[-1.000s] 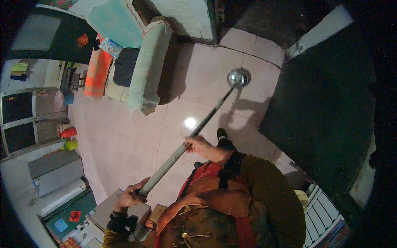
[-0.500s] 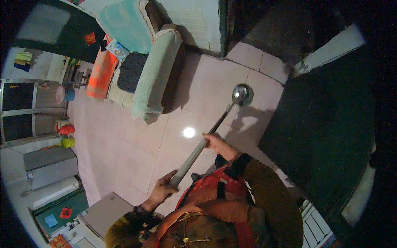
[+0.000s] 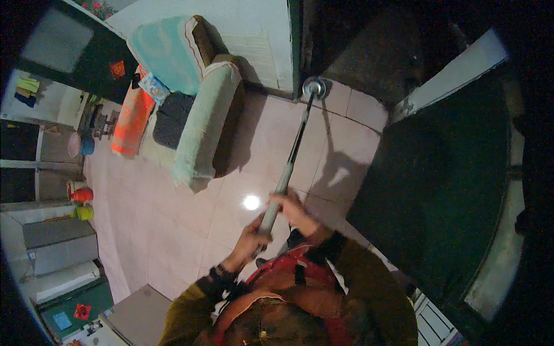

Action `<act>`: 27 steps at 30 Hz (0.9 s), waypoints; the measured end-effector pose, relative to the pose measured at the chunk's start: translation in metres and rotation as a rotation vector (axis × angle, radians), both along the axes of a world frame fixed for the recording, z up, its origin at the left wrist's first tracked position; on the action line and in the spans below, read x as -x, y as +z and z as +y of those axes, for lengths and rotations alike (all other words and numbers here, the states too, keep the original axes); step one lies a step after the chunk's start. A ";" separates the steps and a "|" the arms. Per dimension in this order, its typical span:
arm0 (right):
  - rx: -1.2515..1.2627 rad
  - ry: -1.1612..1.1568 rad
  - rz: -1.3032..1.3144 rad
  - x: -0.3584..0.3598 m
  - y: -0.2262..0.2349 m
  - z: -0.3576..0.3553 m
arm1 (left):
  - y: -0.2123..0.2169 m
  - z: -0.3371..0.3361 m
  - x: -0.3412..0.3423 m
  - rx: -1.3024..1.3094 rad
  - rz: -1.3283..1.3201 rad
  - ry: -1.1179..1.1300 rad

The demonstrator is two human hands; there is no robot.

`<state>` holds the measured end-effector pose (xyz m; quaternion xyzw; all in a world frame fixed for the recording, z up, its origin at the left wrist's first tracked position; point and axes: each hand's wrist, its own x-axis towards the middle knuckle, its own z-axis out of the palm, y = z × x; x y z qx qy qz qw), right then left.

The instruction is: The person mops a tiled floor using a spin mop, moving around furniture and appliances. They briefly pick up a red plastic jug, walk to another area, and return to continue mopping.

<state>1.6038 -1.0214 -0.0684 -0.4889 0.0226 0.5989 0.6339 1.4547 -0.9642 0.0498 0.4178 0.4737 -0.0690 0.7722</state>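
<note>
A long pole (image 3: 298, 135) reaches away from me, with a thick pale grey grip and a thinner dark shaft. At its far end is a round shiny metal head (image 3: 314, 88), near the doorway corner; the tool's exact kind I cannot make out. My left hand (image 3: 249, 245) is closed round the grip's near end. Higher on the same grip, my right hand (image 3: 292, 210) is wrapped round it. Beneath lies a pink tiled floor (image 3: 236, 230), with the shadow of the pole and an arm to the right. Whether the head touches the floor I cannot tell.
A cloth-covered armchair (image 3: 199, 132) stands front left, a grey cushion (image 3: 173, 121) on its seat. A white wall (image 3: 248, 52) ends at a dark doorway (image 3: 358, 46). To the right is a large dark green panel (image 3: 427, 179). Buckets (image 3: 83, 195) and grey cabinets (image 3: 63, 248) line the left.
The metal head has swung farther away and left, toward the doorway corner. My left hand has moved up and right, closer to my right hand. The whole view has shifted slightly.
</note>
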 end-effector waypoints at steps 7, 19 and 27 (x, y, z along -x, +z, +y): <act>0.060 -0.115 0.041 0.051 -0.004 -0.013 | -0.011 0.013 0.012 0.022 0.024 -0.147; 0.227 -0.188 -0.261 -0.016 0.030 -0.103 | -0.110 0.065 -0.196 0.031 -0.405 0.063; 0.199 -0.040 0.061 0.022 -0.025 -0.091 | -0.023 0.032 0.037 0.091 -0.120 0.012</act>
